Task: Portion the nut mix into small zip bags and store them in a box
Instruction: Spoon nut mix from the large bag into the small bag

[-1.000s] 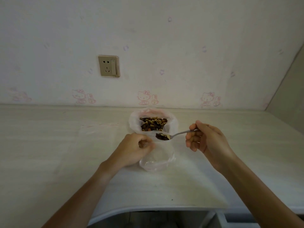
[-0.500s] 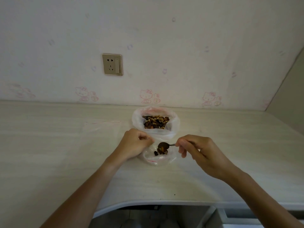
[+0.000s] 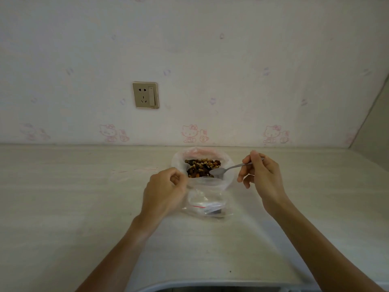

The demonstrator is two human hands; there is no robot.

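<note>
Spoon in right grip dips into far nut bag; left grip pinches near zip bag on bench.

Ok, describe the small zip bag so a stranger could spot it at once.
On the pale counter, find the big bag of nut mix by the wall. The small zip bag lies just in front, held by the left hand: clear, red-striped, nearly empty.
</note>
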